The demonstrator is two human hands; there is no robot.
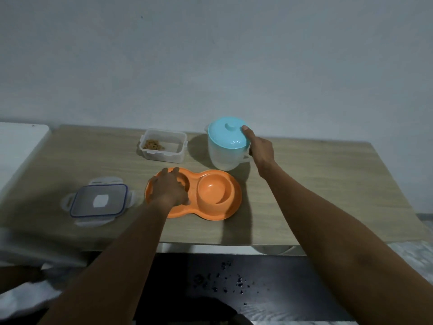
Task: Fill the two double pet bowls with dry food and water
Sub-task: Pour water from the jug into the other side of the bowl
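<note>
The person is reaching both bare arms out over the wooden surface [328,195]. The orange double bowl [210,214] is sitting near the front edge, approx. midway along it. The left hand [168,188] is lying over the bowl's left cup, fingers bent down w/ the tips at the far rim and the thumb at the near side. I can't tell whether it's gripping or just resting there, since it's covering most of that cup (a few brown bits are showing past the knuckles). The right cup [212,188] is sitting uncovered, and I can't tell if there's any water in it.

The right hand [261,151] is curling its fingers round the handle of the clear jug [222,158], w/ the thumb pressing on the edge of the teal lid [225,134]. The jug is standing on the surface just behind the bowl's right end, towards the back edge.

Left of the jug, also near the back edge, a clear food box [164,156] is sitting open w/ a small heap of dry food [153,144] in its left end. A clip-on cover [98,200] w/ a blue seal is lying flat towards the front-left corner, a little apart from the bowl.
</note>
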